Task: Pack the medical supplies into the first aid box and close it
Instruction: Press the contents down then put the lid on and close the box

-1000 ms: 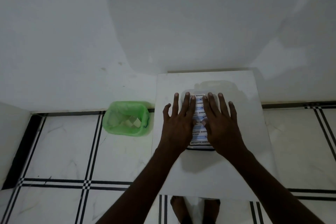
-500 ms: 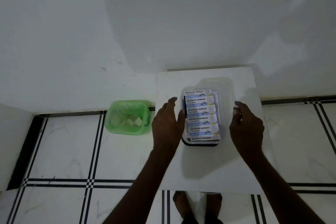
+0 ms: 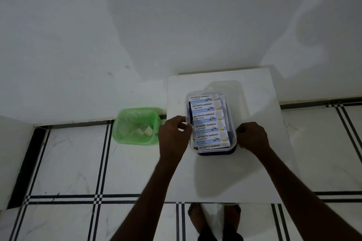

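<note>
A clear-lidded first aid box (image 3: pixel 231 123) with a dark base stands on a small white table (image 3: pixel 260 162). Through the lid I see a stack of antiseptic bandage packets (image 3: pixel 207 121) filling it. My left hand (image 3: pixel 173 135) pinches the box's left edge with curled fingers. On the opposite side, my right hand (image 3: pixel 251 136) grips the right edge near the front corner. The lid lies on top of the box; whether it is latched I cannot tell.
A green-lined waste bin (image 3: pixel 136 126) with some scraps stands on the tiled floor left of the table. A white wall runs behind the table. My bare feet (image 3: pixel 214 219) show below the table's front edge.
A second ago both palms lay flat on the lid. They lifted off, spread to the sides, and now close on the box's left and right edges.
</note>
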The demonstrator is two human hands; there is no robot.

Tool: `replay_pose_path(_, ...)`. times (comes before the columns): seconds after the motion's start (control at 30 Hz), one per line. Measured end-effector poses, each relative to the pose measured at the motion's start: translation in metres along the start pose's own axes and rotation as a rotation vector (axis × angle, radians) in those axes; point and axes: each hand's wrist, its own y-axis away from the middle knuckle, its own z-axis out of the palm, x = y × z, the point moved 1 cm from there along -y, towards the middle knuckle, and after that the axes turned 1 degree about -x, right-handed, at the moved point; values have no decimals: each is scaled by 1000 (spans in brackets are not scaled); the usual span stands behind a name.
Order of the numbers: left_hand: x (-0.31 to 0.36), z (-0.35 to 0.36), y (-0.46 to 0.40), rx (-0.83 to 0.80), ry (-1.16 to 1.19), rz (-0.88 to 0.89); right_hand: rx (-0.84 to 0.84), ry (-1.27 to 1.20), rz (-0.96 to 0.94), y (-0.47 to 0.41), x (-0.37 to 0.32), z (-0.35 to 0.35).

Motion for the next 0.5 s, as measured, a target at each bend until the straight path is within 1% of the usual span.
replay_pose_path(0.07, -2, -5, 0, 14, 9, -17, 56, -185, 52, 2, 6, -15)
replay_pose_path(0.17, -2, -3, -2, 26, 5, -6, 120, -390, 105, 13, 12, -48)
replay_pose_path(0.27, 4, 6, -3, 3, -4, 0, 197, -558, 55, 37, 1, -89)
replay_pose_path(0.33, 7, 14, -3, -3, -43, -9, 270, -543, -41, 55, -16, -109)
replay_pose_path(0.4, 9, 20, -3, -1, -82, -27, 389, -428, -142, 70, -37, -114)
replay_pose_path(0.47, 9, 23, -4, -60, -22, -27, 506, -342, -245, 81, -60, -105)
replay_pose_path(0.5, 7, 25, -6, -121, 74, -43, 537, -314, -303, 84, -70, -95)
